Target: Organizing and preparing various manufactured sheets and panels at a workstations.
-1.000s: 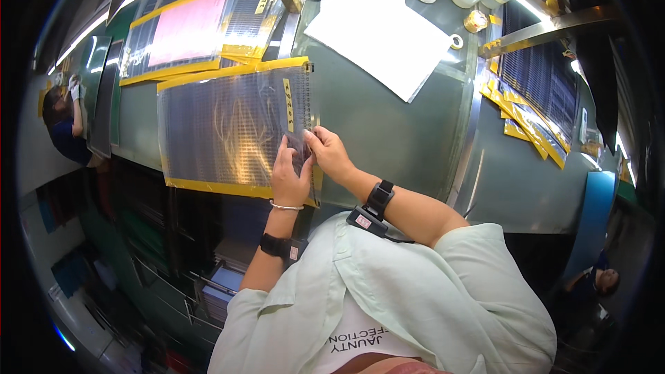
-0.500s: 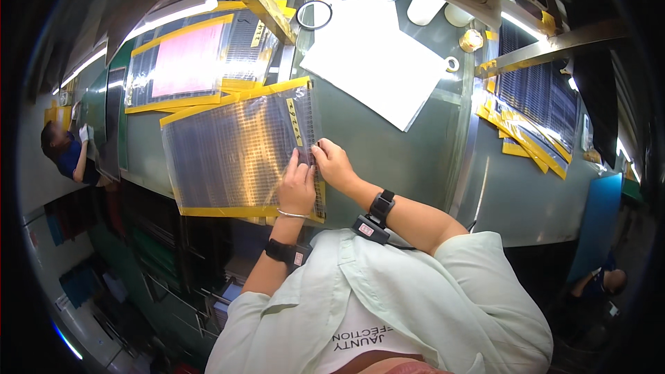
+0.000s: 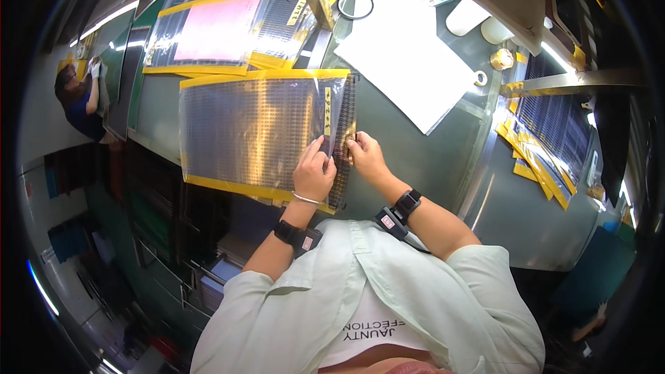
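Compared with a second ago, both my hands are sitting slightly lower on the bench (image 3: 429,159), left hand (image 3: 313,174) and right hand (image 3: 365,156) pinching the right edge of the yellow-bordered clear sheet (image 3: 256,131), its long axis stretching away leftward.
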`<move>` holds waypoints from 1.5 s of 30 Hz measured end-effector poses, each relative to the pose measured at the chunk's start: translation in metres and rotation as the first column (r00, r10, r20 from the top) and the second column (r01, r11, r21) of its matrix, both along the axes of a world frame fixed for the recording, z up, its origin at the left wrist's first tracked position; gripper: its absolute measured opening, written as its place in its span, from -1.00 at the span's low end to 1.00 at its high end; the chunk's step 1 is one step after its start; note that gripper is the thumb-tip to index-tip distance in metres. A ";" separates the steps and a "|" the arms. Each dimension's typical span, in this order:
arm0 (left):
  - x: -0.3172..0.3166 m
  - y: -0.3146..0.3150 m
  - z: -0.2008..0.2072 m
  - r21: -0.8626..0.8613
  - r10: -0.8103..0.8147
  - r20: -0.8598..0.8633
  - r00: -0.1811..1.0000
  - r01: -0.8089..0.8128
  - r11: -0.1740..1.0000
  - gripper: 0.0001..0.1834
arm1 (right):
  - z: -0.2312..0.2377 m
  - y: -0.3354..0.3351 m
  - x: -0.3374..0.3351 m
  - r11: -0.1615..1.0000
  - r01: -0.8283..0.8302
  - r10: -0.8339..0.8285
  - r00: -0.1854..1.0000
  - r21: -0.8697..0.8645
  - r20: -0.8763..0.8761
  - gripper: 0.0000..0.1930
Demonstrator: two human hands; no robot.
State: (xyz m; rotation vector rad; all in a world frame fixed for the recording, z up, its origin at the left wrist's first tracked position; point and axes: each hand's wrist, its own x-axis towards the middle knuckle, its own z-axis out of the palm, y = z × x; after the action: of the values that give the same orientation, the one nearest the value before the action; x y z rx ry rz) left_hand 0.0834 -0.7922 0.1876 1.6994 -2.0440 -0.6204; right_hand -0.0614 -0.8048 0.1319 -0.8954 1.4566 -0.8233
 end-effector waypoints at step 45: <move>-0.027 -0.019 0.140 -0.185 -0.428 0.141 0.893 0.449 0.874 -0.45 | 0.231 -0.036 -0.186 0.553 -0.826 0.547 0.460 -0.110 -0.700 -0.83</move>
State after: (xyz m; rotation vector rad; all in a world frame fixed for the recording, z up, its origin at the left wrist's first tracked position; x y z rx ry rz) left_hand 0.0567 -0.8112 0.3273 1.1651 -2.4915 -0.4352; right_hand -0.2477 -0.8409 0.3634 -2.1170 1.1861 -0.1779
